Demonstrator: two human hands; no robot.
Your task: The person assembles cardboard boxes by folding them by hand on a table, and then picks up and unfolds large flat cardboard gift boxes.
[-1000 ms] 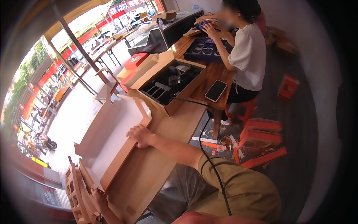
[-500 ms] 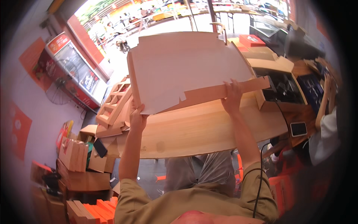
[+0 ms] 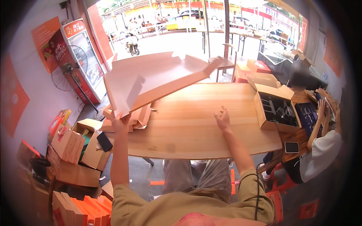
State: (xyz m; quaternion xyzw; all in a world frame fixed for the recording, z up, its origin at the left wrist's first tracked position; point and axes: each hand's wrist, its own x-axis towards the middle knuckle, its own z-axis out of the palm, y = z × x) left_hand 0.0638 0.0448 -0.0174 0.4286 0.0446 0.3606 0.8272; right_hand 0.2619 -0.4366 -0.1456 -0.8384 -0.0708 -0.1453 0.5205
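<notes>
We grip the shallow brown cardboard tray with a white inner face [image 3: 162, 77] at its near left corner with our left hand [image 3: 120, 122]. The left fingers are closed on the cardboard. The tray is tilted over the far left part of the pale wooden tabletop [image 3: 196, 137], with its white side facing us and a long side flap running up toward the right. Its surface is slightly blurred.

Our right hand [image 3: 222, 119] holds nothing. Its fingers are loosely spread and partly bent, above the middle of the tabletop and well apart from the tray.

Folded brown cardboard pieces [image 3: 141, 119] lie on the tabletop below the tray, just beside our left hand. We cannot tell whether the tray touches them.

At the right end of the tabletop we find the open brown cardboard box with a black interior [image 3: 277, 127]; dark parts and cables lie inside it. Near it lies a white-edged phone with a dark screen [image 3: 291, 147]. Farther right, a co-worker in a white short-sleeved top [image 3: 319, 155] has both hands raised beside a dark blue compartmented box [image 3: 306, 113].

To our left, a black phone [image 3: 104, 142] rests at the tabletop's edge, near stacked cardboard boxes [image 3: 68, 144].
</notes>
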